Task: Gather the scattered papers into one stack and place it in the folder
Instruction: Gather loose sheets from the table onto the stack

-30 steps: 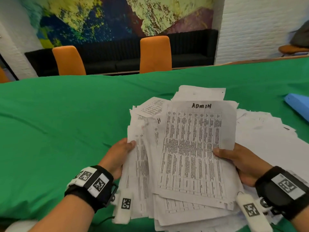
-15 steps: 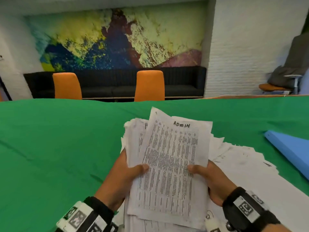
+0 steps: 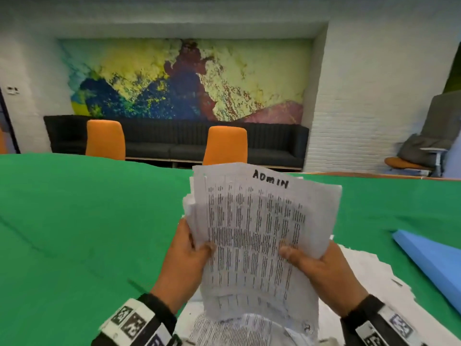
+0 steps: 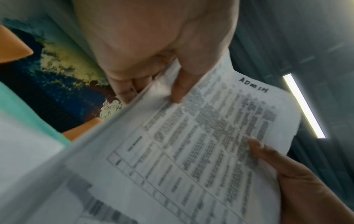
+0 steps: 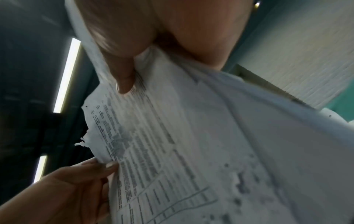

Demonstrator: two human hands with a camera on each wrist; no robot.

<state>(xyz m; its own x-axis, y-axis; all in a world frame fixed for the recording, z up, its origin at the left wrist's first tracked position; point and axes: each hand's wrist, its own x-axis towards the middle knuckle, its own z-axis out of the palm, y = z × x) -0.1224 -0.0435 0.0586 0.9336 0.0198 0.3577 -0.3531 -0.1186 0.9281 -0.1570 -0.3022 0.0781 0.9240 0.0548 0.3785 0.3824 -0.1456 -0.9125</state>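
From the head view, you are holding a thick, uneven stack of white printed papers (image 3: 257,236), the front sheet marked ADMIN, upright above the near edge of the green cloth-covered counter (image 3: 87,221). Your left hand (image 3: 184,260) is gripping the stack's left edge, thumb across the front; your right hand (image 3: 326,273) is gripping the right edge the same way. More loose white sheets (image 3: 361,278) are lying on the counter beneath and to the right of your hands. The flat blue folder (image 3: 434,260) is lying near the counter's right edge, apart from the stack.

From the left wrist view, your left fingers (image 4: 124,87) are curling behind the stack (image 4: 191,151) while the thumb is pressing on the printed face, pinching it. Your right thumb is lying on the opposite margin.

From the right wrist view, your right hand (image 5: 153,37) is pinching the stack (image 5: 210,151), thumb in front; the fingers behind are hidden. The sheet edges are looking ragged and staggered.

You are, it seems, squaring up the gathered sheets. Next you will likely need to tap the bottom edges on the counter to align them, collect the remaining sheets, then carry everything toward the folder.
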